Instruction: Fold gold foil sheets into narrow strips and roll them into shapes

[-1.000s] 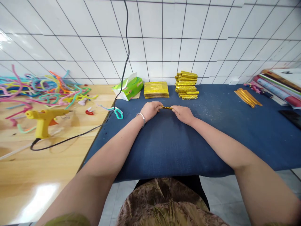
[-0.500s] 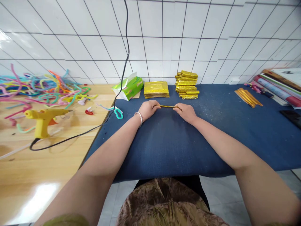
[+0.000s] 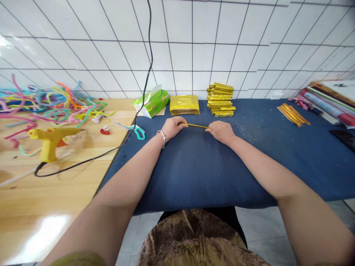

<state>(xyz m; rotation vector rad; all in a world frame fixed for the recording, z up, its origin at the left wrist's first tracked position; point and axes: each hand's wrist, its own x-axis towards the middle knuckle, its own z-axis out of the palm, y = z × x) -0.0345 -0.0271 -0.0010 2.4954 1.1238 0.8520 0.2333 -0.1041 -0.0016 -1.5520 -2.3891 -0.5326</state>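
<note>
Between my two hands stretches a thin strip of gold foil paper (image 3: 197,126), just over the dark blue cloth (image 3: 191,173). My left hand (image 3: 174,126) pinches its left end, with a bangle on that wrist. At the other end my right hand (image 3: 221,131) grips it, fingers closed. Whether the strip is rolled or folded is too small to tell. Behind my left hand lies a flat stack of gold foil paper (image 3: 184,105). Past my right hand rises a pile of narrow folded gold foil strips (image 3: 221,99).
To the left, a yellow glue gun (image 3: 52,140) and a heap of coloured pipe cleaners (image 3: 55,103) lie on the wooden table (image 3: 77,192). A black cable (image 3: 150,51) hangs beside a green tissue pack (image 3: 155,101). More gold strips (image 3: 293,114) and stacked books (image 3: 330,99) are at right.
My hands have drawn slightly apart, so more of the gold strip shows between them. It now slopes a little down to the right.
</note>
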